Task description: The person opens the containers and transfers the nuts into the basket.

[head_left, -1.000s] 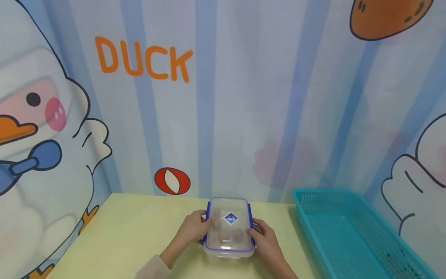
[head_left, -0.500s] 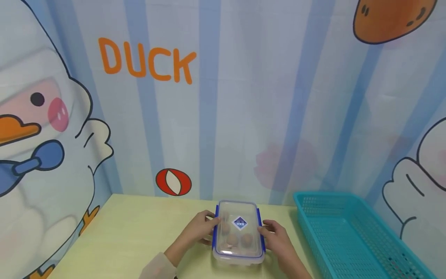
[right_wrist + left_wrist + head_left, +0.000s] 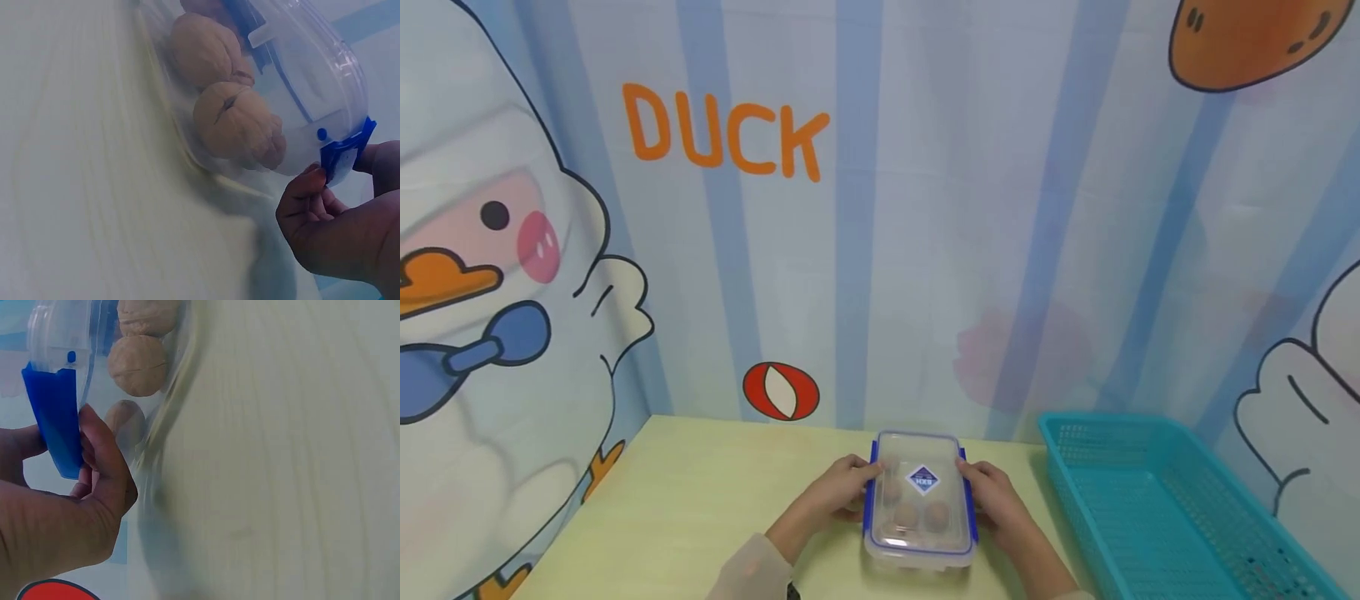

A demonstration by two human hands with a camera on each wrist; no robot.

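A clear plastic food container (image 3: 919, 557) with a blue-edged lid and blue side clips rests near the middle of the table, a diamond label on its lid. Several walnuts (image 3: 234, 122) lie inside it. My left hand (image 3: 837, 490) holds its left side, pinching the blue clip (image 3: 55, 419) between thumb and fingers. On the opposite side, my right hand (image 3: 996, 497) pinches the other blue clip (image 3: 344, 153), thumb near the lid's edge. Whether either clip is fastened, I cannot tell.
To the right stands a turquoise plastic basket (image 3: 1157, 500) with perforated walls. The pale yellow table (image 3: 700, 500) ends at a striped, duck-printed cloth backdrop (image 3: 925, 250).
The container has moved slightly right, and both hands have gone with it. My right hand's fingers, looser half a second ago, have drawn in against its side. The head view has shifted a little.
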